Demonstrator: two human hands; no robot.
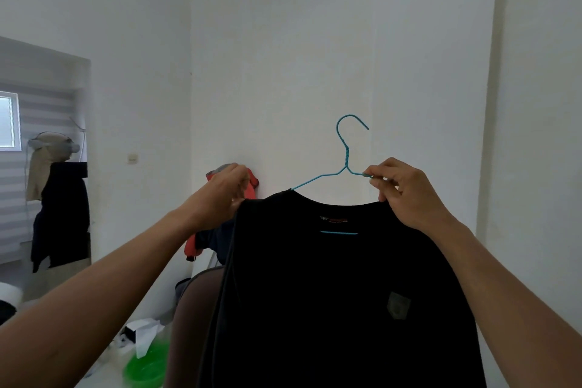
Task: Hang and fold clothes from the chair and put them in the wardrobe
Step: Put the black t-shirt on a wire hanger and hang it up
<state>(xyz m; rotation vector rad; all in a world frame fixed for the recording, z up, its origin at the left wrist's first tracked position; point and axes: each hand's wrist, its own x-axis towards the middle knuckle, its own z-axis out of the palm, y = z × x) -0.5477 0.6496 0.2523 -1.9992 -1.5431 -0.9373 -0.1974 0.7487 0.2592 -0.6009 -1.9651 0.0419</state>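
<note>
Head view: black shirt (pixel 330 293) held up mid-air before the white wall (pixel 283 41), left hand (pixel 225 192) pinching its shoulder, right hand (pixel 406 195) with fingers (pixel 376 178) clamped on the blue wire hanger (pixel 344 164) threaded through the collar

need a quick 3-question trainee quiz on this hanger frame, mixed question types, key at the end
1. True or false: the hook of the blue wire hanger is already hung on a rail.
2. What does the right hand pinch? A) the hanger's sloping wire beside the collar; B) the tip of the hook; C) the shirt's hem.
3. Fill in: the left hand grips the black shirt at its ____.

Key
1. False: the hook stands free in front of the white wall.
2. A.
3. Shoulder.
</note>
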